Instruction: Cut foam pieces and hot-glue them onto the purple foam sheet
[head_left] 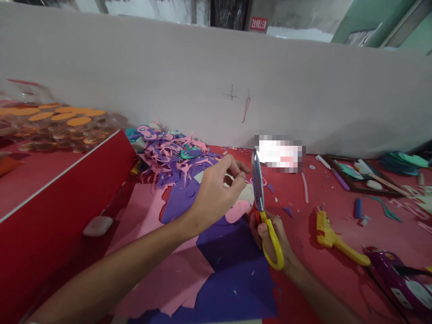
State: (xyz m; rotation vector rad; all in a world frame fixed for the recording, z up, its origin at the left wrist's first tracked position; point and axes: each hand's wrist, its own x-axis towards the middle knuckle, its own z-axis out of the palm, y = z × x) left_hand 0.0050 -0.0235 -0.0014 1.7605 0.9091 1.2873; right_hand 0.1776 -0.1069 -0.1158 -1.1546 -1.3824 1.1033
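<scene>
The right hand (pixel 270 236) is closed around the yellow handles of the scissors (pixel 261 211), with the blades pointing up and away from the body; the blades appear nearly together, though the tip gap cannot be told. The left hand (pixel 216 191) is pinched, thumb against fingertips, on a small foam piece (pixel 243 178) held just left of the blades. The piece is too small and too hidden by the fingers to tell its shape.

To perform this cut well, in judgement: keep the left fingertips clear of the blade line, feed the piece into the blades by turning it with the left hand, and hold the scissors steady rather than swinging them. Short bites near the blade pivot would give better control on a piece this small.

Directly under both hands lie a purple foam sheet (pixel 232 270) and a pink foam sheet (pixel 148 211), overlapping on the red surface (pixel 303 216). Beyond the left hand sits a pile of purple and pink offcuts (pixel 172 157). To the right of the right hand lies a yellow glue gun (pixel 332 238), well apart from the scissors. Left of the left arm is a white pebble-shaped object (pixel 97 225) beside a red raised panel (pixel 50 216).
</scene>
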